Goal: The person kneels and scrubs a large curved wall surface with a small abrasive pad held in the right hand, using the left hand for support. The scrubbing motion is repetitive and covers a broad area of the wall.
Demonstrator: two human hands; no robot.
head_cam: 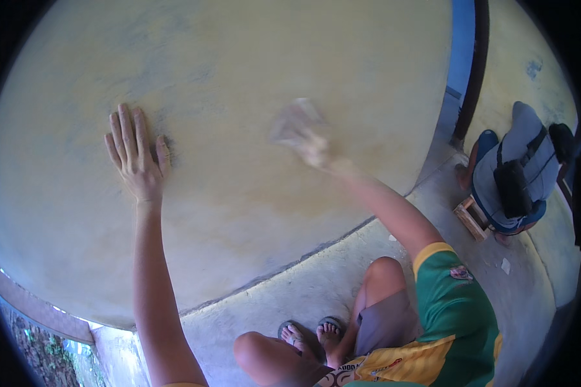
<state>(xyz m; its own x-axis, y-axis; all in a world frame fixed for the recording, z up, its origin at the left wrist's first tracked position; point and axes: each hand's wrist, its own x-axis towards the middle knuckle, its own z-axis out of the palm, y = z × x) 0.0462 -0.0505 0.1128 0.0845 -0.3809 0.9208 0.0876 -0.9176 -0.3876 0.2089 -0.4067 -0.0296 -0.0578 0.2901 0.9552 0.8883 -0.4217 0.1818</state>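
Note:
Flat against a worn, pale yellow plastered wall (232, 227) rests my left hand (143, 164), with its fingers spread and nothing in it. Farther right, my right hand (314, 147) is blurred by motion. It presses a pale sheet (295, 121), perhaps sandpaper or a rag, to the wall. Blur hides the sheet's exact material and the fingers' grip. Brownish and greyish patches mark the plaster around both hands.
My knees and sandalled feet (329, 334) are below, on the concrete floor (252, 314). At right, a person (513, 169) sits by a small wooden stool (472, 217), near a doorway with a dark frame (474, 67). Pale chips (506, 265) lie on the floor.

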